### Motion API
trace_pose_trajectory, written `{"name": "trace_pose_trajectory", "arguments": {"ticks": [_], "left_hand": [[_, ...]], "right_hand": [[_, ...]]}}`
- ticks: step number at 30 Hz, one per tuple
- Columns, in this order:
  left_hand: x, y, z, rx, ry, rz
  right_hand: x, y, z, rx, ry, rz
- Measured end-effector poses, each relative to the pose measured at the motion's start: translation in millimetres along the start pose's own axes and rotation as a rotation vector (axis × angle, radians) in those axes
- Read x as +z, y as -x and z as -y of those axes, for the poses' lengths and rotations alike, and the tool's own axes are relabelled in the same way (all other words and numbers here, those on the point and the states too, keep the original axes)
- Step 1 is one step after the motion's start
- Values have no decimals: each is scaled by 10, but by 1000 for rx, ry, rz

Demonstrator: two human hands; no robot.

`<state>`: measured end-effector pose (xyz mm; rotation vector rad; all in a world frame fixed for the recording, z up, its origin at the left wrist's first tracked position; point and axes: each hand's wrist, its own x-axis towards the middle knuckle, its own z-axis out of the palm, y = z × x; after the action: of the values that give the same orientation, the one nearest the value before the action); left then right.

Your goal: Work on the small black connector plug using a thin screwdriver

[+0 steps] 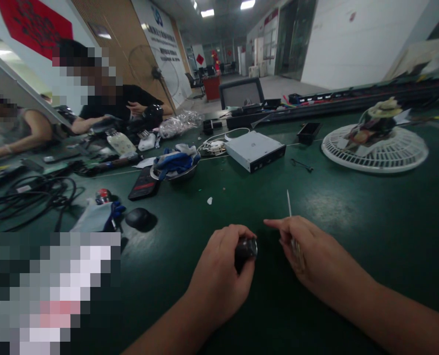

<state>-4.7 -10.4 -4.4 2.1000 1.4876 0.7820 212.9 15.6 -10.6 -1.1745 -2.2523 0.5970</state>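
My left hand [221,264] is closed round a small dark cylindrical part [246,249] with a shiny rim at its right end. Most of that part is hidden by my palm and fingers. To the right, my right hand [302,246] grips a screwdriver [289,203], its thin metal shaft pointing up and away from me. The handle is mostly covered, with a yellowish stretch showing below the fingers. My right index finger stretches out toward the dark part, apart from it. Both hands are just above the green table [189,217].
Beyond my hands lie an optical disc drive [255,149], a small wrench [302,165], a black tray [308,132] and a white fan grille [374,148]. Leftward are a bowl [182,174] with blue cloth, a phone [144,184], a mouse [138,218] and cables [30,202]. Two people sit at the left.
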Motion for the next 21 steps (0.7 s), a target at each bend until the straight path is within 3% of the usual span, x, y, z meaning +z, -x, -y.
{"name": "trace_pose_trajectory", "arguments": {"ticks": [4, 10, 17, 21], "left_hand": [[2, -7, 11, -61, 30, -19], [1, -3, 13, -58, 37, -18], [13, -6, 15, -23, 64, -35], [20, 3, 11, 72, 57, -55]], "right_hand": [[-61, 6, 18, 23, 11, -170], [-81, -22, -1, 198, -85, -69], [-60, 76, 68, 113, -515, -190], [-21, 122, 103, -44, -449, -179]]}}
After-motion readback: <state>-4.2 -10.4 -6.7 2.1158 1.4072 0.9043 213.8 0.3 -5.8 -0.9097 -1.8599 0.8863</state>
